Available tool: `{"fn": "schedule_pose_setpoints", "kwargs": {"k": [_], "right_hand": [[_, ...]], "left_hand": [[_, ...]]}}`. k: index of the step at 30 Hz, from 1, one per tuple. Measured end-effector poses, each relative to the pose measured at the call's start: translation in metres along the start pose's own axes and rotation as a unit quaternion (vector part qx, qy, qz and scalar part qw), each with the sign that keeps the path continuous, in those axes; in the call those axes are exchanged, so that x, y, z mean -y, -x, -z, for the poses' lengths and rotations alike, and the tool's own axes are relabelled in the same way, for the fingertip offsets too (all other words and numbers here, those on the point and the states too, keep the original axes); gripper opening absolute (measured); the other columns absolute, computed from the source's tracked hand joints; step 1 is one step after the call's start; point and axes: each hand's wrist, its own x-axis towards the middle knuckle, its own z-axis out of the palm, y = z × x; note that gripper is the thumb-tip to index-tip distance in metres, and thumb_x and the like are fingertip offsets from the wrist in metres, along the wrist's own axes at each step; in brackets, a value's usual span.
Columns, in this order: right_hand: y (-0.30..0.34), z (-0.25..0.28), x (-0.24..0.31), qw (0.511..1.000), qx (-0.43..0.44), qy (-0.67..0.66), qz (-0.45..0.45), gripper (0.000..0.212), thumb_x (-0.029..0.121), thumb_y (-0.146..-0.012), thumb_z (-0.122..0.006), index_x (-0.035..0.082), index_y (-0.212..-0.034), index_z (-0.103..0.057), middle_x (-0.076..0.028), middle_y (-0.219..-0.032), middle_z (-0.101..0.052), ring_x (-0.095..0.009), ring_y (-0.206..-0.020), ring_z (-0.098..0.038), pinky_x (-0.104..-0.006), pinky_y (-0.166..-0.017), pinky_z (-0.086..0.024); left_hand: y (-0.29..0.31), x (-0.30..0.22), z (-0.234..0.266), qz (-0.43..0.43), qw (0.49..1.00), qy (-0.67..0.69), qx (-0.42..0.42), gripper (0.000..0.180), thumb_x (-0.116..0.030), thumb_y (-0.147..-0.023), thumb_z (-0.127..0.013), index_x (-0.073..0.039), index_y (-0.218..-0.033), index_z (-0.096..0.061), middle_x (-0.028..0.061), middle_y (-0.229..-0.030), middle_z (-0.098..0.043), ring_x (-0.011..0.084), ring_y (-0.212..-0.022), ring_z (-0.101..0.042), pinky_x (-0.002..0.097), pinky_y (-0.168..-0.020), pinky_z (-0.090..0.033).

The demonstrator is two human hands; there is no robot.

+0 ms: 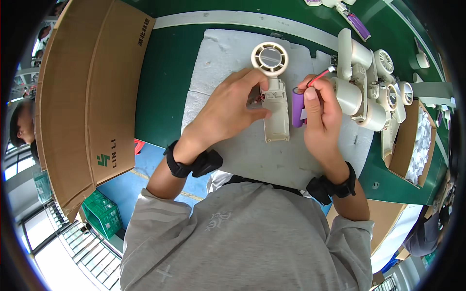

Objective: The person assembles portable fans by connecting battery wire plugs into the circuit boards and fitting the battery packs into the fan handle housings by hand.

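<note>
A cream handheld fan (277,109) lies on the foam board with its round head (270,57) toward the far side and its handle open, the inside facing up. My left hand (227,104) holds it from the left, index finger near the neck and thumb on the handle. Dark red wires show beside the handle, partly under my left fingers. My right hand (321,109), closed, grips a purple cylindrical battery (297,109) just right of the handle, apart from it. The battery's red and black leads (318,77) rise over my right fingers to a small white connector.
White foam board (204,63) covers part of the green table (162,72). At right sit several cream fan assemblies (361,92) in a pile, and a cardboard box (405,150) of whitish pieces. A large cardboard carton (92,97) stands left. Parts with a purple battery (357,24) lie far right.
</note>
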Motion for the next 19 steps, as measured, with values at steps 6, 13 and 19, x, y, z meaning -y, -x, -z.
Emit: {"fn": "schedule_pose_setpoints", "kwargs": {"k": [6, 13, 19], "right_hand": [[-0.003, 0.001, 0.011, 0.976, 0.106, 0.021, -0.190, 0.022, 0.008, -0.081, -0.072, 0.001, -0.096, -0.058, -0.008, -0.084, -0.057, -0.019, -0.067, -0.055, -0.0306, -0.060, -0.046], [-0.007, -0.007, 0.006, 0.971, 0.124, 0.189, -0.074, 0.029, 0.000, -0.074, -0.074, 0.006, -0.102, -0.066, -0.002, -0.082, -0.055, -0.010, -0.066, -0.049, -0.0241, -0.059, -0.041], [-0.012, -0.015, 0.004, 0.963, 0.119, 0.239, -0.027, 0.030, 0.002, -0.075, -0.074, 0.006, -0.104, -0.068, -0.006, -0.091, -0.062, -0.017, -0.078, -0.061, -0.0260, -0.066, -0.047]], "left_hand": [[-0.042, 0.023, 0.015, -0.070, 0.992, 0.067, 0.075, 0.037, -0.006, -0.070, -0.080, -0.002, -0.093, -0.051, 0.0084, -0.089, -0.061, 0.0215, -0.077, -0.058, 0.0351, -0.072, -0.049], [-0.039, 0.050, 0.022, -0.128, 0.974, 0.152, 0.105, 0.023, -0.002, -0.076, -0.074, -0.001, -0.094, -0.061, 0.0076, -0.084, -0.064, 0.0183, -0.074, -0.057, 0.0320, -0.069, -0.046], [-0.044, 0.048, 0.024, -0.160, 0.969, 0.112, 0.153, 0.021, 0.001, -0.080, -0.072, -0.005, -0.099, -0.066, 0.0046, -0.099, -0.065, 0.0204, -0.091, -0.060, 0.0318, -0.087, -0.049]]}}
